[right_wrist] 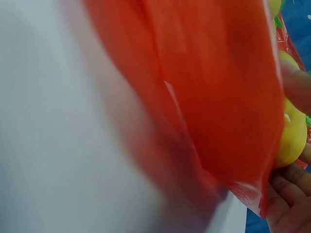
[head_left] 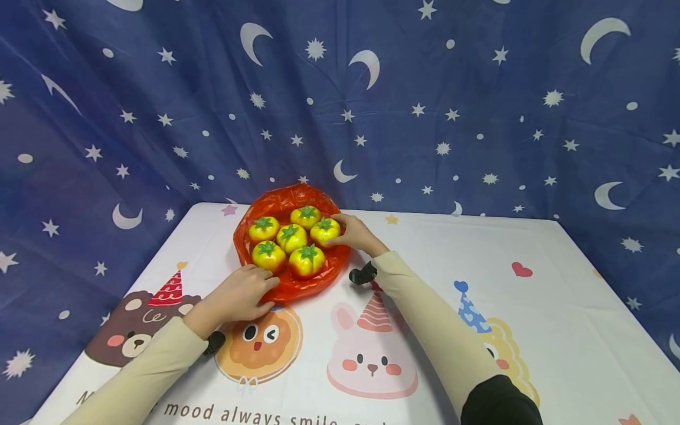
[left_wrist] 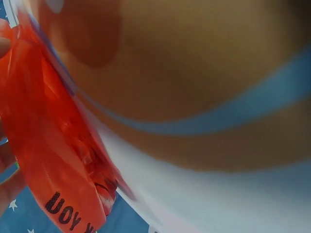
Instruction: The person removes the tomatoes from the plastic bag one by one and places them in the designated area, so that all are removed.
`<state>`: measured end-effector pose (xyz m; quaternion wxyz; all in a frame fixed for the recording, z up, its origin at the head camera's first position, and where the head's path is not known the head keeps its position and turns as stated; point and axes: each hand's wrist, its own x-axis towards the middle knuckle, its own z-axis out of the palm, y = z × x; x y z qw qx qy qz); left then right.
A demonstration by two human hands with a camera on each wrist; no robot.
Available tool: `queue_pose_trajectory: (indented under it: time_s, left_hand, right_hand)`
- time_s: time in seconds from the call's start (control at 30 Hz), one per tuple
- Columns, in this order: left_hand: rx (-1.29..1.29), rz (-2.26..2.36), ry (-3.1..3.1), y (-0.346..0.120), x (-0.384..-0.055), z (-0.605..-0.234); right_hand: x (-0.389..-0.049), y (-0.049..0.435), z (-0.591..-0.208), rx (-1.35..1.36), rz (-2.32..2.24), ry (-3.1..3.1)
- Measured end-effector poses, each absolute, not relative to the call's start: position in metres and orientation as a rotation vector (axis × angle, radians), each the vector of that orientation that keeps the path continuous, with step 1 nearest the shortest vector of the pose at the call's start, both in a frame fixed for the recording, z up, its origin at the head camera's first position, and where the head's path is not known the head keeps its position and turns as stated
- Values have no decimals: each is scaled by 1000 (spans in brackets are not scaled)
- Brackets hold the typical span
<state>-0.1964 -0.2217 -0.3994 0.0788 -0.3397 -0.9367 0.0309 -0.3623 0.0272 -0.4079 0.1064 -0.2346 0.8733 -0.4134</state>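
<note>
1. The right hand (head_left: 357,235) has its fingers curled against the yellow tomato (head_left: 325,230) on the right side of the cluster. The right wrist view shows fingertips (right_wrist: 296,82) touching yellow fruit, so I judge it a light grasp rather than a firm clench.
2. The left hand (head_left: 241,295) lies at the near-left rim of the red plastic bag (head_left: 313,280). Its fingers reach onto the film beside the front-left tomato (head_left: 268,255). Whether they pinch the bag or merely press on it, I cannot tell; the left wrist view is mostly blur.
3. Six yellow tomatoes with green stalks sit bunched on the bag, which lies spread like a shallow dish toward the far edge of the worktop (head_left: 558,330), left of its middle.
4. The step in hand looks like taking a fruit from the pile while steadying the bag.
5. The next move would call for a secure hold on that right-hand tomato and a clean lift clear of its neighbours, with the bag kept flat.
6. The worktop's cloth carries cartoon animals; a starry blue drape (head_left: 478,106) hangs behind.
</note>
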Motion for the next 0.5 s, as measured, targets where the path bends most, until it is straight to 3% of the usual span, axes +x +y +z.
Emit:
queue_pose_trajectory:
  time_s: [0.5]
  left_hand:
    - [-1018,147,-2696,-221,-196,-400]
  right_hand:
    - [-360,27,-409,-681,-1221,2601]
